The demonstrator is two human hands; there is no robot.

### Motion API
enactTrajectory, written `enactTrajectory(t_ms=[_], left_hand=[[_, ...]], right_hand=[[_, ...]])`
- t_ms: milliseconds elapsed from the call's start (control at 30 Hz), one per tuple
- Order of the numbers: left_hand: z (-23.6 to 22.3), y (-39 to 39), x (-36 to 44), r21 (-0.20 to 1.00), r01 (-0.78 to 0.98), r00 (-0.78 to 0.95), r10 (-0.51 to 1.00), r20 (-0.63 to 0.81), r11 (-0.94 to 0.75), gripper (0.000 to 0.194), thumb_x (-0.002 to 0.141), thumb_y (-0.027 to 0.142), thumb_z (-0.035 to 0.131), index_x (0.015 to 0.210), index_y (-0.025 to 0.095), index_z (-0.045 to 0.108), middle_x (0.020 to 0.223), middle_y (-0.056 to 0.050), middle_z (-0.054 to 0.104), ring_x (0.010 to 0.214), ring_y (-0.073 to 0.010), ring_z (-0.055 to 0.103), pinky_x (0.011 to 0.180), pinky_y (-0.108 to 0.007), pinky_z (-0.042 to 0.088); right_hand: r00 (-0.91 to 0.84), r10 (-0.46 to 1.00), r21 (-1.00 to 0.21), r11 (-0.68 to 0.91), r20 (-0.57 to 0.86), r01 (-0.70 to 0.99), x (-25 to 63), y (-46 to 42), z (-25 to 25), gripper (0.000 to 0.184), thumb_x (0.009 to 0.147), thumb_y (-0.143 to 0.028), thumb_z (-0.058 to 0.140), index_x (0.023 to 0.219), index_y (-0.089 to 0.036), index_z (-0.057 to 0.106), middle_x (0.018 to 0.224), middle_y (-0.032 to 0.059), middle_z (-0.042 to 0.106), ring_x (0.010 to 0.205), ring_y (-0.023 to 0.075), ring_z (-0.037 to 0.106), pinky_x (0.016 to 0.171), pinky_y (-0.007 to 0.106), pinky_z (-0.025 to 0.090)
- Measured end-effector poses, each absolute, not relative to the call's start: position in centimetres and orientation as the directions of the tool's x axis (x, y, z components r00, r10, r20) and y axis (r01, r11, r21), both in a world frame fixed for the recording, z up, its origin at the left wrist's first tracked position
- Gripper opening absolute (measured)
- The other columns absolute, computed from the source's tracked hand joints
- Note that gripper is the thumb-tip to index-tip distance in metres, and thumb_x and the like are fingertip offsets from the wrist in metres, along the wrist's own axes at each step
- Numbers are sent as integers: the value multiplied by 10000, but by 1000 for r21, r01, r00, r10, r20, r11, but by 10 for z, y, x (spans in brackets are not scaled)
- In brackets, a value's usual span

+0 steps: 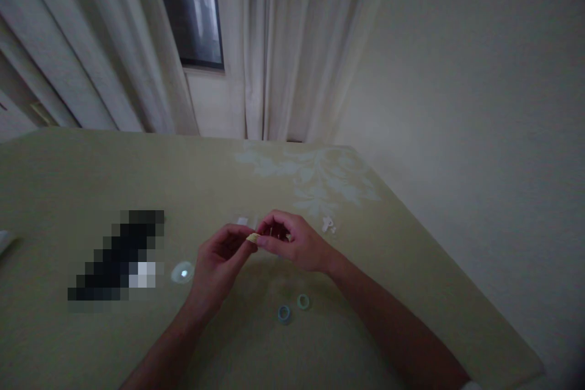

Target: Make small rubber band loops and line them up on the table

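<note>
Above the middle of the table, my left hand [220, 263] and my right hand [297, 242] meet at the fingertips. Between them is a small pale-yellow piece [253, 237], too small and dim to tell its kind. Thumb and finger of each hand are pinched together at it. My right hand's curled fingers partly cover a few more pale bits. Nearer to me on the cloth lie a small blue ring-shaped roll [284, 322] and a small green ring-shaped roll [303, 308], apart from both hands.
A clear round dish [179, 273] sits left of my left hand, beside a blurred-out dark object [119, 256]. White scraps [328, 225] lie beyond my right hand. Something white [5, 240] is at the left edge. Curtains [301, 42] and a wall bound the table [114, 170].
</note>
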State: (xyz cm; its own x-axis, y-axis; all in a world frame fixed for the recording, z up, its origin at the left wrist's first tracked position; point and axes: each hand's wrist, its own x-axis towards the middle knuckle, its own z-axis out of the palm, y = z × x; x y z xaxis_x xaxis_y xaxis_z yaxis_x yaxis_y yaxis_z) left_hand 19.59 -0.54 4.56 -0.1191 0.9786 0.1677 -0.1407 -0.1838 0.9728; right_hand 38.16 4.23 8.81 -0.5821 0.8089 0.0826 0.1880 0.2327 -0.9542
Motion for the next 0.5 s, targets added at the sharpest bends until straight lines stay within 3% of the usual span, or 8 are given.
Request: enactTrajectory(t_ms=[300, 500], left_hand=[[46, -3, 194, 978, -71, -118, 976, 185, -194, 258, 785, 414, 890, 952, 223, 845, 945, -63, 862, 858, -238, 819, 799, -329, 678], [45, -3, 193, 970, 29, -166, 956, 243, -242, 187, 797, 380, 865, 928, 247, 861, 910, -43, 868, 806, -225, 825, 776, -305, 681]], right_hand=[[-503, 838, -919, 346, 212, 188, 382, 49, 79, 278, 841, -446, 859, 871, -184, 770, 780, -8, 652, 669, 121, 532, 623, 251, 416], [-470, 804, -848, 495, 365, 188, 379, 49, 74, 291, 886, -489, 824, 869, -199, 848, 788, 29, 709, 654, 122, 564, 623, 263, 422]])
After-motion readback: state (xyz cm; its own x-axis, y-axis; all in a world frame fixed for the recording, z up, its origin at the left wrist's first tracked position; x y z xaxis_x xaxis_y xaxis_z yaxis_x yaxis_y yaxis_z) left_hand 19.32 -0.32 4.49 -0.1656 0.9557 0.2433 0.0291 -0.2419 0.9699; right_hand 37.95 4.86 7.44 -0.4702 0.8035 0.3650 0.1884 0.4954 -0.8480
